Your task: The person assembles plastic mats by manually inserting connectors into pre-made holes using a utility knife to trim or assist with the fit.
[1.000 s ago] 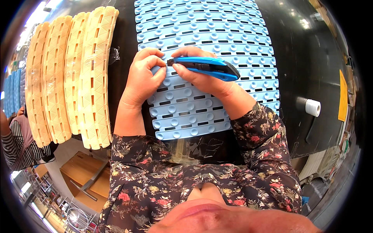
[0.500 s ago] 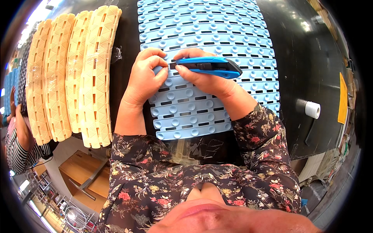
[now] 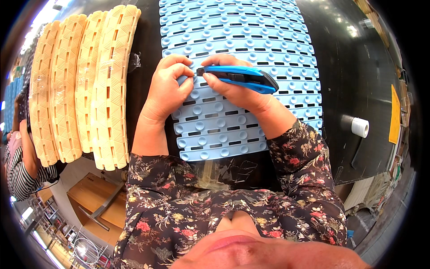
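A light-blue slatted mat [image 3: 215, 120], set with rows of round suction cups and slots, lies suction-cup side up before me. Over its left part, my left hand [image 3: 168, 89] is closed, thumb and forefinger pinched together. What they hold, if anything, is too small to make out. Just to the right, my right hand [image 3: 235, 92] grips a blue and black utility knife [image 3: 242, 77]. The knife's front end points left, toward the pinched fingertips, and its rear end slants down to the right. Whether a blade is out cannot be seen.
Yellow-orange slotted mats [image 3: 109, 89] lie side by side on the left of the black table [image 3: 345, 54]. A white roll [image 3: 360, 127] and a yellow strip [image 3: 394, 114] are at the right. Cardboard [image 3: 96, 201] stands below left. Another person in a striped sleeve [image 3: 22, 175] works at far left.
The knife has tilted slightly, its front end a little farther left and its rear end lower. My left hand has hardly moved. The person at far left has shifted an arm.
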Demonstrator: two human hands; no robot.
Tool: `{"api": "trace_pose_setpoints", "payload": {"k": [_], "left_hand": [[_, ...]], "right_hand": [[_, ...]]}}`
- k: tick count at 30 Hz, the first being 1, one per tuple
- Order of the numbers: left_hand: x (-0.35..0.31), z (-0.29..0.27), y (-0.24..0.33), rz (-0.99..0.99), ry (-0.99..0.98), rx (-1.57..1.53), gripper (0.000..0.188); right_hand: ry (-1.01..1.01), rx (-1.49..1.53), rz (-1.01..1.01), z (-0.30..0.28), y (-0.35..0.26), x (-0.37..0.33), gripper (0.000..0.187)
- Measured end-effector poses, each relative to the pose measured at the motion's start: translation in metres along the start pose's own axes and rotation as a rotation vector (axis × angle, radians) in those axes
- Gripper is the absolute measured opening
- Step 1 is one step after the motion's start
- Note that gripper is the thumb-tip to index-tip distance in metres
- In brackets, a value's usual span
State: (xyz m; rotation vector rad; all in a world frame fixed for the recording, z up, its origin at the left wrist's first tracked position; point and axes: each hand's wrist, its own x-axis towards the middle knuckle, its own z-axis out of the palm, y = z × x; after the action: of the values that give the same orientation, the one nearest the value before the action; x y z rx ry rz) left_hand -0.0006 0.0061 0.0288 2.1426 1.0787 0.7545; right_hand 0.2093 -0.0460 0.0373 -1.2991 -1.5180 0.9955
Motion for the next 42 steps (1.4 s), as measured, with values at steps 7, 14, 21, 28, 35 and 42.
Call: {"api": "trace_pose_setpoints", "payload": {"k": [7, 14, 21, 28, 35, 42], "left_hand": [[-0.0002, 0.0001, 0.0000, -0.001, -0.002, 0.007, 0.007], [0.0007, 0.0003, 0.0011, 0.007, -0.007, 0.024, 0.008], [0.0003, 0.0022, -0.0004, -0.015, 0.007, -0.009, 0.009], [-0.0010, -0.0003, -0.0015, 0.021, -0.007, 0.042, 0.015], [-0.0006, 0.0008, -0.0021, 0.012, -0.012, 0.038, 0.014], [-0.0002, 0.0005, -0.0016, 0.017, -0.008, 0.038, 0.012]], "right_hand": [[-0.014, -0.028, 0.032, -0.0019, -0.0048, 0.0002, 0.026], [-0.048, 0.041, 0.063, -0.0031, -0.0036, 0.0009, 0.025], [-0.032, -0.006, 0.020, -0.0022, -0.0027, 0.0018, 0.025], [-0.003, 0.014, 0.010, 0.0004, 0.0005, 0.0021, 0.026], [-0.007, 0.016, 0.023, 0.0000, 0.0017, 0.0016, 0.026], [-0.035, 0.005, 0.041, -0.0006, -0.0008, 0.0008, 0.026]]}}
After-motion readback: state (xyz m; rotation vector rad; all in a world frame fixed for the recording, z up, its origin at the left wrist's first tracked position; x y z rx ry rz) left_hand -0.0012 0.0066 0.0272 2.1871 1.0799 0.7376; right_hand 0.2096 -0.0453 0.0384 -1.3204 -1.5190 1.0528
